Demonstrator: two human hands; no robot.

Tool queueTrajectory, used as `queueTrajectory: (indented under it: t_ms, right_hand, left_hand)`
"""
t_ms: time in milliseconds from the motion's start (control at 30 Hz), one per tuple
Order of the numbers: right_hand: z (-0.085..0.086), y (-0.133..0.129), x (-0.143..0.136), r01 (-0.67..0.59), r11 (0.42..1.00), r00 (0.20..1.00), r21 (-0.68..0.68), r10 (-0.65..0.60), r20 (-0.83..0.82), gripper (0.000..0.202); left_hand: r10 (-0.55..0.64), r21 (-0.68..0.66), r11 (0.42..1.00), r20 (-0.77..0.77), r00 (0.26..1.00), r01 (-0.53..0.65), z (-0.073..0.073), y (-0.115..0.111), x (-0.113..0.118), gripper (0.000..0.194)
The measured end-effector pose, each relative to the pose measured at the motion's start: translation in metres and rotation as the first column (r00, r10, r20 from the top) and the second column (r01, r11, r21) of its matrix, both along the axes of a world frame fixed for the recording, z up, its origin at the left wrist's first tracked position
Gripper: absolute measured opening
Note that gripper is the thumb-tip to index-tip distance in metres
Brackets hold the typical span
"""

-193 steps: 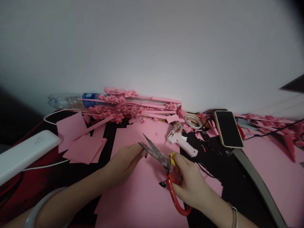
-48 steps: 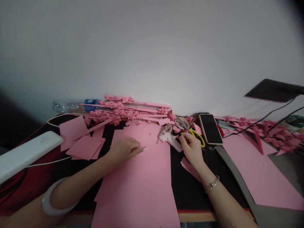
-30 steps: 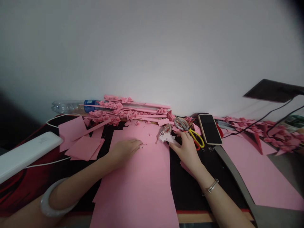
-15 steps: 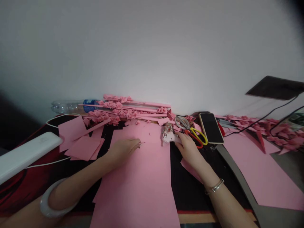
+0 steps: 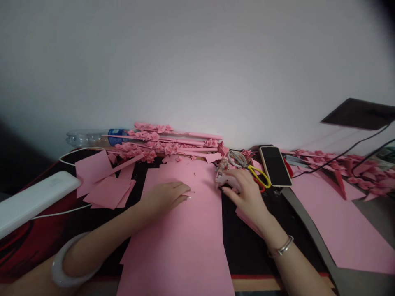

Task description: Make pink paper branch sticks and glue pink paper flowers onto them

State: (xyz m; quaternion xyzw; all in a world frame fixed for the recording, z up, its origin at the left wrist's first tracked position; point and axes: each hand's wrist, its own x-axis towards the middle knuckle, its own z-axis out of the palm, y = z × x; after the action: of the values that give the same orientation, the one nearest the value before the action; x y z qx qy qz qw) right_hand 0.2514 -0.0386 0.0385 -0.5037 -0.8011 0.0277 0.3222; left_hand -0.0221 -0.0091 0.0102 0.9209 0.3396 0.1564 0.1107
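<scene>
Long sheets of pink paper (image 5: 191, 238) lie down the middle of the desk. Over their upper left part, my left hand (image 5: 168, 197) is closed, with a small pink piece (image 5: 191, 192) between thumb and fingers. My right hand (image 5: 247, 193) is wrapped round a pale glue gun (image 5: 226, 179) at the sheets' right edge. The gun's nozzle end points away to the upper left. Scissors with yellow handles (image 5: 262, 176) lie just beyond my right hand, and my fingers partly cover their neighbouring red handle.
Pink paper flowers (image 5: 151, 146) and a plastic bottle (image 5: 89, 137) lie along the wall. Cut pink squares (image 5: 108, 191) and a white device (image 5: 46, 199) are at the left. A phone (image 5: 275, 166), black cables (image 5: 333, 158) and another pink sheet (image 5: 342, 230) are at the right.
My left hand has moved slightly right with the small piece. My right hand has closed further over the glue gun, which has shifted a little to the right.
</scene>
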Motion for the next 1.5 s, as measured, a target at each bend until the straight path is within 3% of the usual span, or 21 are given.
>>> queueTrajectory:
  t_ms: [67, 133, 233, 333, 433, 700, 867, 1067, 1200, 1333, 1500]
  right_hand:
    - [0.002, -0.014, -0.023, -0.174, 0.98, 0.985, -0.096, 0.171, -0.035, 0.023]
    - [-0.001, -0.025, -0.043, -0.261, 0.952, 0.964, -0.16, 0.266, 0.011, 0.021]
    - [-0.008, -0.034, -0.059, -0.307, 0.934, 0.94, -0.18, 0.327, 0.095, 0.029]
    - [-0.014, -0.033, -0.058, -0.34, 0.931, 0.925, -0.136, 0.357, 0.133, 0.035]
    - [-0.016, -0.03, -0.053, -0.357, 0.93, 0.916, -0.091, 0.367, 0.162, 0.035]
    - [-0.016, -0.031, -0.051, -0.37, 0.927, 0.913, -0.051, 0.374, 0.166, 0.036]
    - [-0.016, -0.031, -0.05, -0.363, 0.93, 0.919, -0.062, 0.369, 0.138, 0.034]
    - [-0.015, -0.029, -0.048, -0.339, 0.931, 0.935, -0.138, 0.349, 0.062, 0.029]
    - [-0.018, -0.03, -0.046, -0.314, 0.924, 0.949, -0.219, 0.307, -0.066, 0.03]
    - [-0.02, -0.029, -0.046, -0.255, 0.93, 0.961, -0.265, 0.213, -0.177, 0.035]
    - [-0.019, -0.03, -0.051, -0.287, 0.894, 0.95, -0.345, 0.221, -0.22, 0.036]
  left_hand:
    - [-0.079, 0.051, 0.996, -0.014, 0.997, 0.08, 0.0, -0.006, 0.005, 0.035]
    - [-0.162, 0.132, 0.978, -0.024, 0.987, 0.163, -0.003, -0.011, 0.009, 0.04]
    - [-0.227, 0.214, 0.949, -0.043, 0.973, 0.231, -0.008, -0.017, 0.013, 0.042]
    - [-0.252, 0.212, 0.941, -0.083, 0.964, 0.265, -0.008, -0.019, 0.015, 0.036]
    - [-0.267, 0.172, 0.943, -0.117, 0.957, 0.284, -0.007, -0.018, 0.015, 0.03]
    - [-0.281, 0.055, 0.958, -0.025, 0.959, 0.282, -0.003, -0.016, 0.013, 0.029]
    - [-0.264, -0.06, 0.96, 0.133, 0.955, 0.274, 0.004, -0.015, 0.013, 0.036]
    - [-0.211, -0.283, 0.911, 0.309, 0.927, 0.301, 0.007, -0.014, 0.011, 0.03]
    - [-0.196, -0.307, 0.91, 0.28, 0.94, 0.281, 0.007, -0.012, 0.008, 0.032]
    - [-0.109, -0.285, 0.943, 0.224, 0.968, 0.172, 0.006, -0.007, 0.004, 0.038]
    - [-0.105, -0.189, 0.97, 0.245, 0.964, 0.154, 0.006, -0.012, 0.008, 0.024]
